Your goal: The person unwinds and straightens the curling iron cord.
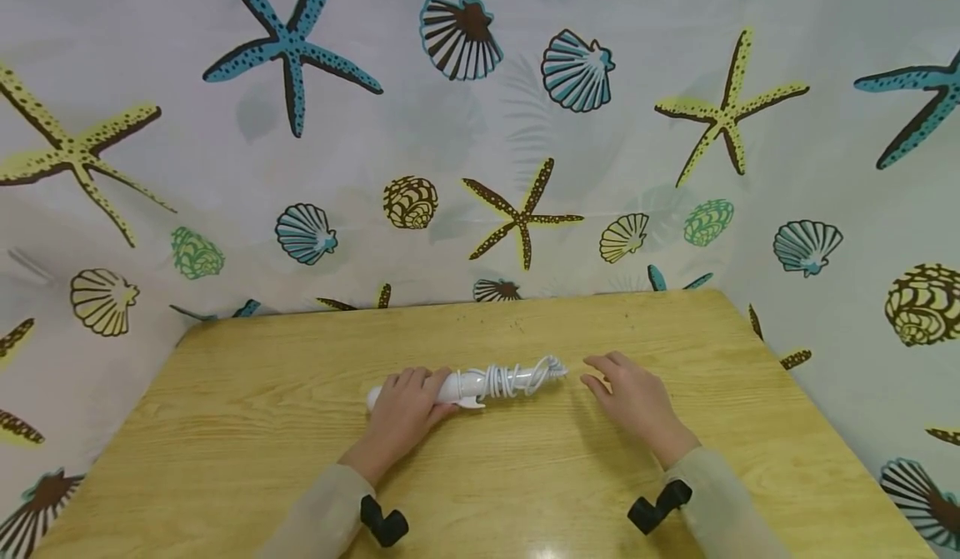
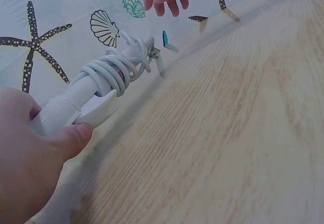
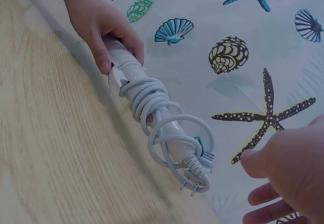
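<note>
A white curling iron lies crosswise in front of me, close over the wooden table. Its pale cord is wound in several loops around the right-hand part. At that end a two-pin plug sticks out of the coils. My left hand grips the left part, palm down, with the thumb along the near side by the clamp lever. Just past the plug end, my right hand hovers with thumb and fingers spread apart, holding nothing.
The light wooden table reaches to a white cloth printed with starfish and shells, which hangs behind and along both sides. Black wrist mounts sit on both beige sleeves.
</note>
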Tool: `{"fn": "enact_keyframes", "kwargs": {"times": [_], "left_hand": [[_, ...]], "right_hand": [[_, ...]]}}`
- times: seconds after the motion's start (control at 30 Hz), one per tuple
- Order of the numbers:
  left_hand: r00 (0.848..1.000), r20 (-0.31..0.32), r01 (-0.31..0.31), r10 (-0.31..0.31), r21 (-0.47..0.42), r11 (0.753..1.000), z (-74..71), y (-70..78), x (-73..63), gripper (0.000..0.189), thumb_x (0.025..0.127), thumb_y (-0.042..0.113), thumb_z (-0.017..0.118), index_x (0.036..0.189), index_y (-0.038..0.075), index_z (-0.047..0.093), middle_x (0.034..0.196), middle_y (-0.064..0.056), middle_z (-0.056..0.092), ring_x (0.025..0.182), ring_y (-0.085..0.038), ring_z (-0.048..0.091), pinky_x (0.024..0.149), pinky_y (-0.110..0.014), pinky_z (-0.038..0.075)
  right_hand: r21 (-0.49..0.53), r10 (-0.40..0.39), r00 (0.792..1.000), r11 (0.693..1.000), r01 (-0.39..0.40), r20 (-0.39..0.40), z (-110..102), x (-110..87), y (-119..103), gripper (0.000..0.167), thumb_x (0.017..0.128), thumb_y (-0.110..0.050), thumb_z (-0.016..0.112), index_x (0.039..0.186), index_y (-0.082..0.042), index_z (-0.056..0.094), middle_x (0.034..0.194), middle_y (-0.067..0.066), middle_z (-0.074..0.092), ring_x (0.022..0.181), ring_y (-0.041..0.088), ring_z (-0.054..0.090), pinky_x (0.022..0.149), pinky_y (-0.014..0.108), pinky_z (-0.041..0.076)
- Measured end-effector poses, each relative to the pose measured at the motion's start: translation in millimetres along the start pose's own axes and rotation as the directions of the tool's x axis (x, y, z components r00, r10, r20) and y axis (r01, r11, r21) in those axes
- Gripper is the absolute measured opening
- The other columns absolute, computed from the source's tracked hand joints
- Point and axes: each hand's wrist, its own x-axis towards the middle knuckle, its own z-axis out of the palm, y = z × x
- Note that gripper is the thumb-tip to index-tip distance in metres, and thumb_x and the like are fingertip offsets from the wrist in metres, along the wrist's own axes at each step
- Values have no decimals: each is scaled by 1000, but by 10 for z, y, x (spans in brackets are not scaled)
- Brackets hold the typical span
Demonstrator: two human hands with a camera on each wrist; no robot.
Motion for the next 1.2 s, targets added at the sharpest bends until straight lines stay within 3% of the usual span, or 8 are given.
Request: {"fn": "enact_keyframes", "kwargs": {"times": [0.2, 0.4, 0.63, 0.97, 1.2], "left_hand": [[998, -44, -48, 48, -9, 999, -83, 28, -31, 51, 80, 40, 71, 118, 9, 58, 97, -10, 61, 90, -28, 59, 77, -46, 48], [996, -48, -70, 69, -15, 997, -168, 73, -28, 52, 81, 39, 71, 120, 9, 56, 100, -11, 61, 91, -28, 58, 79, -45, 47], [988, -109, -115, 114, -4, 993, -190, 120, -39, 55, 74, 36, 78, 118, 9, 57, 98, -11, 61, 89, -28, 59, 77, -44, 47], [988, -94, -124, 120, -30, 992, -241, 168, -50, 52, 78, 36, 74, 120, 10, 58, 101, -10, 61, 93, -26, 58, 82, -45, 46], [986, -101, -136, 133, -32, 990, -252, 187, -60, 51, 78, 36, 75, 119, 12, 58, 100, -9, 61, 92, -25, 58, 80, -44, 46]], "right_hand": [[3, 2, 1000, 1000, -2, 11, -17, 8, -14, 27, 87, -24, 67, 111, -11, 67, 96, 6, 64, 66, 16, 61, 47, 26, 43], [-3, -7, 1000, 1000, 7, 12, -22, 15, -38, 28, 87, -25, 67, 111, -12, 67, 94, 6, 63, 68, 16, 61, 49, 28, 45], [19, -21, 1000, 1000, 21, 8, -30, 16, -66, 28, 85, -25, 69, 110, -11, 67, 93, 5, 64, 71, 17, 62, 53, 30, 48], [36, -144, 989, 989, 143, 31, -30, -5, -73, 26, 83, -25, 71, 106, -14, 69, 94, 0, 63, 77, 14, 62, 58, 29, 50], [85, -163, 985, 984, 158, 61, -25, 2, -88, 17, 82, -18, 71, 99, -15, 70, 89, -5, 63, 77, 11, 61, 62, 28, 50]]}}
